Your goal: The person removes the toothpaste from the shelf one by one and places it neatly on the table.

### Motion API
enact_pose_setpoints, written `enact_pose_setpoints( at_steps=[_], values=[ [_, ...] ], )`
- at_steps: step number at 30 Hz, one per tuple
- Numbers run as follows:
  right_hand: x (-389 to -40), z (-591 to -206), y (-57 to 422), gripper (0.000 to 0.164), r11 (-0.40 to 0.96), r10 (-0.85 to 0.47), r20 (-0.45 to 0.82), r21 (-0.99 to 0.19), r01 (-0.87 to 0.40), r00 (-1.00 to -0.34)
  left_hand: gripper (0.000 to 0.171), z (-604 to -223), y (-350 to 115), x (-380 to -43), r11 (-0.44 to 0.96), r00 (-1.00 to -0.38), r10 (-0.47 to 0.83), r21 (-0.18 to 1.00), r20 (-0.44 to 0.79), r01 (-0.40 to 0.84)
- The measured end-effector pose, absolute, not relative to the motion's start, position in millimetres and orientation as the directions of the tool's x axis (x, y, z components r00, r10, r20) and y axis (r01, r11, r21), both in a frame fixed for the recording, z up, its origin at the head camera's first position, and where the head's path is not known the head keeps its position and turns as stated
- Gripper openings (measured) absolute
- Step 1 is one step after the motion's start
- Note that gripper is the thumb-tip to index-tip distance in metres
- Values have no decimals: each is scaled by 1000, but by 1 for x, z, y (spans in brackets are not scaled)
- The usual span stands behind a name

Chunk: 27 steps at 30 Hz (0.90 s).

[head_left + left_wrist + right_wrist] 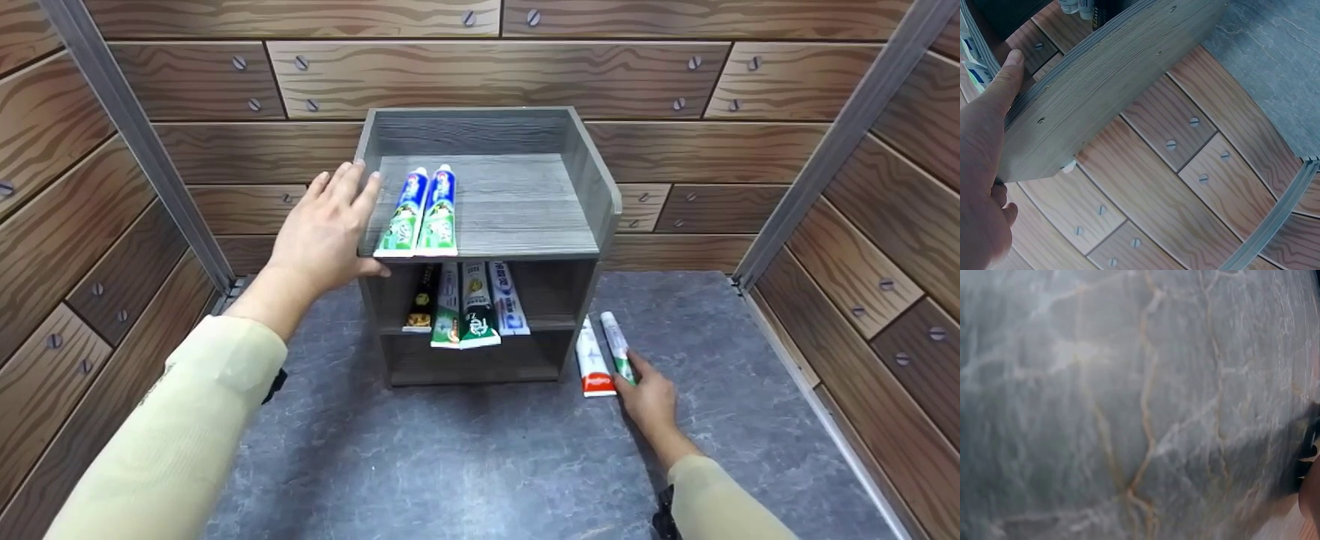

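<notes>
My left hand [328,225] rests at the left front corner of a grey wooden shelf unit [510,225], fingers spread over the side panel. In the left wrist view its thumb [1010,70] lies across the panel's front edge. Low on the right, my right hand [651,396] pinches the lower end of a white-and-green toothpaste tube [616,346] close over the floor. Beside that tube lies a white-and-red toothpaste tube [592,360]. The right wrist view shows mostly floor, with the held tube hidden.
Two blue-and-green toothpaste tubes [439,214] lie side by side on the unit's top, left side. Several more tubes, including a dark green one [478,304], lie on the middle shelf, ends over its edge. Wood-patterned walls [495,79] enclose the grey marbled floor [450,457].
</notes>
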State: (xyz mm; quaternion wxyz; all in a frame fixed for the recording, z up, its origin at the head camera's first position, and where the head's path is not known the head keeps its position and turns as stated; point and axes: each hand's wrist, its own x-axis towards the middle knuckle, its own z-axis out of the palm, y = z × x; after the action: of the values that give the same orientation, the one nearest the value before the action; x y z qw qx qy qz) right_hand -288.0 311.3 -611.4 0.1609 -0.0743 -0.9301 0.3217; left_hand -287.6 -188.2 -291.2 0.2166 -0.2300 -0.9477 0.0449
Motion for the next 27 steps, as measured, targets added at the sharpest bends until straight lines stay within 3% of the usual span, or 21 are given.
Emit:
enact_pose_setpoints(
  at_steps=[27],
  values=[
    [-285,-608,318,63,822,116,220,-569,-31,-969,131,-291,-187,-287,894,-804,448,-177,391,412]
  ],
)
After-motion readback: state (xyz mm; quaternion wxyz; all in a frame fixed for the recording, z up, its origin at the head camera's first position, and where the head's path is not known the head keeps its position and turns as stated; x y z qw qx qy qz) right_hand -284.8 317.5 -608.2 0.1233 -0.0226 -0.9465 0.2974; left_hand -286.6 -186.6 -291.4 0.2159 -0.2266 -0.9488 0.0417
